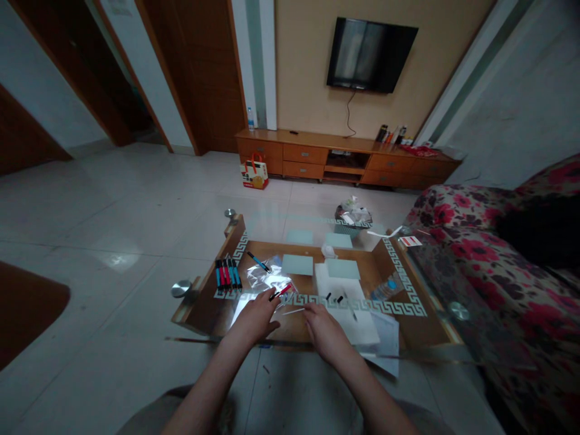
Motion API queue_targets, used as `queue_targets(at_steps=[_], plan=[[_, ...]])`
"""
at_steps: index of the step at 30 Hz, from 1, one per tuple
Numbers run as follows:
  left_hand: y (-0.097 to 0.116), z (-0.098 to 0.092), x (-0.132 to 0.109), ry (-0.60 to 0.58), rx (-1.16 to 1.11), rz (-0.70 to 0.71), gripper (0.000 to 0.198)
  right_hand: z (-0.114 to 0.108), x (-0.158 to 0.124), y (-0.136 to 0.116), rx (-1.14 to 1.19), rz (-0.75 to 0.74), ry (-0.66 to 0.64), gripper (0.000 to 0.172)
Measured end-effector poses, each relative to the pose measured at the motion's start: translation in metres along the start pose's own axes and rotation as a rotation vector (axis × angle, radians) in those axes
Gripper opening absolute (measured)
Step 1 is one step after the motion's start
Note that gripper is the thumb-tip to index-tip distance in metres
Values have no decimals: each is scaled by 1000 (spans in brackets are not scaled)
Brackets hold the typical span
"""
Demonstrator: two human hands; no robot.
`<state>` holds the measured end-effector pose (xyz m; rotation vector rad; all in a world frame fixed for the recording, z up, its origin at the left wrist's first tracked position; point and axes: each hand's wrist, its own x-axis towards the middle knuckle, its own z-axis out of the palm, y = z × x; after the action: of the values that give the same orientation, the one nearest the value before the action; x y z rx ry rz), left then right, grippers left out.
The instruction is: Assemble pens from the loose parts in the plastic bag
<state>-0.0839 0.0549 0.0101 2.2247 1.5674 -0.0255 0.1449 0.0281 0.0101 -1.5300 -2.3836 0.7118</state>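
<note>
My left hand [257,317] reaches over the glass table [296,338], fingers stretched forward and thumb spread apart. Its fingertips are at a red and black pen [284,290]; whether they touch it I cannot tell. Between the fingertips of my right hand [322,327] is one end of a thin white stick like a pen refill [293,312], pointing left. A row of blue and red pens [228,275] lies at the left, and a single blue pen [258,262] lies by a crinkled clear plastic bag [267,276]. Two small black pieces [334,298] are right of my hands.
Below the glass, a shelf holds a white box [338,287], paper sheets [387,341] and a plastic bottle [385,289]. A filled waste basket [352,220] stands beyond the table. The flowered sofa [480,241] is on the right, a TV cabinet [306,154] at the back.
</note>
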Motion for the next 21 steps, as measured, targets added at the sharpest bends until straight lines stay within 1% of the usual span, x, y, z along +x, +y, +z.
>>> queue_targets(at_steps=[7,12,14,18,21], plan=[[0,1,3,1,-22,15,55,-1,0,-1,21,0,9,32],[0,1,5,21,-63,23,31,-2,-3,-3,29,-7,-18,31],[0,0,5,18,-81,10,25,-3,-4,-3,31,-9,-12,32],[0,-1,3,24,-109,-11,22,-8,-5,-4,10,-7,14,33],[0,-1,2,30,-124,-30,24,-12,-4,-6,-21,23,44,34]])
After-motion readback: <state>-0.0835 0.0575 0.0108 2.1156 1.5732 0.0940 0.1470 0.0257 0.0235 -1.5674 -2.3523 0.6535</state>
